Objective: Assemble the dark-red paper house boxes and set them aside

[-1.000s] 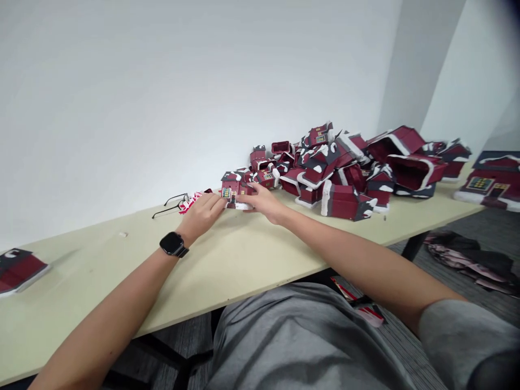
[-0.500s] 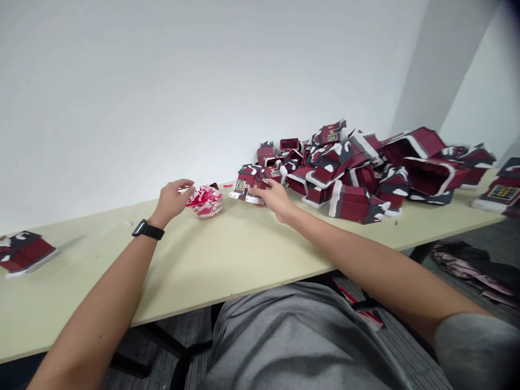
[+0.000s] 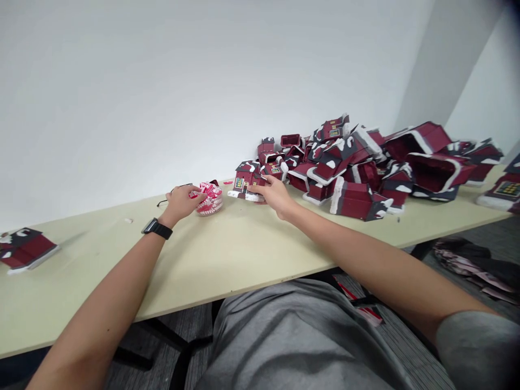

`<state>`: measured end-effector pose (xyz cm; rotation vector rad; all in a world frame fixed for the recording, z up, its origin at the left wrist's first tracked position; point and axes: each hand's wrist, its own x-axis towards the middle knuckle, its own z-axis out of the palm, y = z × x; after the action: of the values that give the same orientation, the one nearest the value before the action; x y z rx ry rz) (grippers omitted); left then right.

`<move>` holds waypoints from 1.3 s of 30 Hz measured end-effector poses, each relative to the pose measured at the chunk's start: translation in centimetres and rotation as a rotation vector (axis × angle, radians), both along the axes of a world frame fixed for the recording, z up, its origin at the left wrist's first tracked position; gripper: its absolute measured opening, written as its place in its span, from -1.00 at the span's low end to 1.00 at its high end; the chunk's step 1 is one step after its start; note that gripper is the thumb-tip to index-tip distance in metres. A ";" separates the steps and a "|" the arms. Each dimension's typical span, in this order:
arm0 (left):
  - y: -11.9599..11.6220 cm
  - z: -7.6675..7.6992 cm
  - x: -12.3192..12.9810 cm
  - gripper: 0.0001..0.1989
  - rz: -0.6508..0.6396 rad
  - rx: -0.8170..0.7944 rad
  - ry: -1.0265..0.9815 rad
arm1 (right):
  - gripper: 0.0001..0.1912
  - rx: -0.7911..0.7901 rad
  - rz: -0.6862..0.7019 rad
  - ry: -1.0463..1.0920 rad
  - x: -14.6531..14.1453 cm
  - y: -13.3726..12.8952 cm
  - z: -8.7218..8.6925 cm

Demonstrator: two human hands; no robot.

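A clear bowl (image 3: pixel 210 208) holds a heap of small flat red-and-white pieces (image 3: pixel 212 190). My left hand (image 3: pixel 183 201), with a black watch on its wrist, reaches over the bowl's left side. Its thumb and fingers pinch at the pieces; exactly what lies between the fingertips is partly hidden. To the right of the bowl, my right hand (image 3: pixel 276 196) grips a small model house (image 3: pixel 246 180) by its right side. This house has dark red walls, a dark roof with white snow patches, yellow windows and a white base, and it is upright with its front towards me.
Many similar houses (image 3: pixel 353 168) are piled along the right half of the table (image 3: pixel 244 254), some with hollow undersides showing. Another house (image 3: pixel 26 249) stands at the far left. A thin dark curved object (image 3: pixel 162 202) lies behind my left hand. The wall (image 3: pixel 162 97) rises behind.
My left hand has moved right and down onto the pieces in the bowl, and its fingers have closed. My right hand keeps holding the house in nearly the same place.
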<state>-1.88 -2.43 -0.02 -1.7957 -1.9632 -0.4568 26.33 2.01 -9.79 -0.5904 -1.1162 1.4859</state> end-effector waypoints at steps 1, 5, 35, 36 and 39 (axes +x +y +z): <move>0.1 -0.1 0.0 -0.49 -0.002 0.014 0.005 | -0.34 -0.001 -0.002 -0.002 0.0 0.0 0.0; 0.2 -0.5 0.3 -0.61 -0.020 0.058 0.010 | -0.32 0.007 0.009 -0.002 0.1 -0.2 0.2; -2.2 -2.1 8.6 -0.73 -0.550 0.297 0.335 | -0.58 0.146 0.186 -0.126 0.3 -1.6 0.1; -2.2 -1.9 8.5 -0.73 -0.568 0.287 0.352 | -0.59 0.142 0.186 -0.125 0.3 -1.6 0.1; -2.1 -1.8 8.1 -0.75 -0.628 0.281 0.402 | -0.57 0.140 0.173 -0.130 0.3 -1.5 0.1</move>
<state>6.26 -4.49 -1.80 -2.0886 -0.9963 -0.4833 26.62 0.52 -9.70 -0.5088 -1.3891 1.5177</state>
